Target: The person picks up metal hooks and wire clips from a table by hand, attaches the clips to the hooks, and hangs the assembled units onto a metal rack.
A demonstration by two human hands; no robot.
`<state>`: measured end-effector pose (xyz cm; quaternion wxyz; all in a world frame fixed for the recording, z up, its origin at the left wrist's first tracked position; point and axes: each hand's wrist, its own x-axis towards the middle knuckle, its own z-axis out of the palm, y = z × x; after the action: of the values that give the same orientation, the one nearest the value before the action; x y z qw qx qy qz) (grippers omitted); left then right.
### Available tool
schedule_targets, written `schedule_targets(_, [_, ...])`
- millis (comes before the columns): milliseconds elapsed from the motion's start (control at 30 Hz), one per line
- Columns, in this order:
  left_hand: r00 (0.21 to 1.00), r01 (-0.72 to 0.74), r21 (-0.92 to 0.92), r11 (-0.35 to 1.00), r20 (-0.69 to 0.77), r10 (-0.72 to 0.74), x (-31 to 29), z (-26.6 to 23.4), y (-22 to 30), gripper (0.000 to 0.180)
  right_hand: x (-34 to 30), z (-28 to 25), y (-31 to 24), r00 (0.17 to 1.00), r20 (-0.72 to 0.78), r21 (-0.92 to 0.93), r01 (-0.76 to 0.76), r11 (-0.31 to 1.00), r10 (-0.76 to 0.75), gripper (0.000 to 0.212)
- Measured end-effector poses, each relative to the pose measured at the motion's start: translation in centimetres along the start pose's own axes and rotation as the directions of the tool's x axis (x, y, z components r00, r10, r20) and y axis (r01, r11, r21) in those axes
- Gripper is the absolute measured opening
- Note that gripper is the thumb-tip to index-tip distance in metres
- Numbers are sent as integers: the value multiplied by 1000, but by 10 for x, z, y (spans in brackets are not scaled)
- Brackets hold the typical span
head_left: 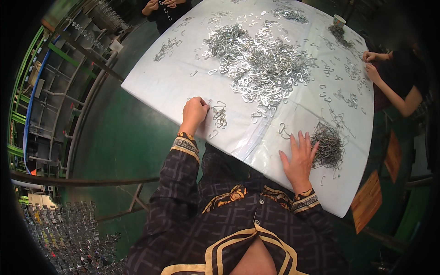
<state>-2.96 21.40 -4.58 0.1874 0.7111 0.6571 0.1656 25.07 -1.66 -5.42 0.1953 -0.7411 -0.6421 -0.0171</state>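
Note:
My left hand rests at the near left edge of the white-covered table, its fingers curled in. Whatever they may pinch is too small to make out. Just right of it lies a small cluster of wire hooks, with a single flat metal hook below. My right hand is spread flat on the table, fingers apart, its fingertips beside a tangled pile of thin wire hooks. A few silver hooks lie above its thumb. A large heap of shiny S-shaped metal hooks covers the middle.
Two people's hands work at the table, one person's at the far right, another's at the far left. A paper cup stands at the back right. Metal racks stand left; wooden stools stand right.

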Motion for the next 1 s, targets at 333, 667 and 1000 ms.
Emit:
schedule_targets(333, [994, -73, -743, 666, -109, -13, 7, 5, -15, 11, -3, 4, -5, 995, -83, 175, 76, 982, -62, 39])
schedule_targets(667, [962, -273, -864, 423, -243, 126, -47, -17, 36, 4, 53, 21, -33, 971, -188, 238, 193, 952, -150, 25])
schedule_targets(1000, [980, -126, -905, 407, -49, 193, -125, -4, 57, 4, 108, 67, -39, 989, -77, 172, 139, 975, -128, 10])
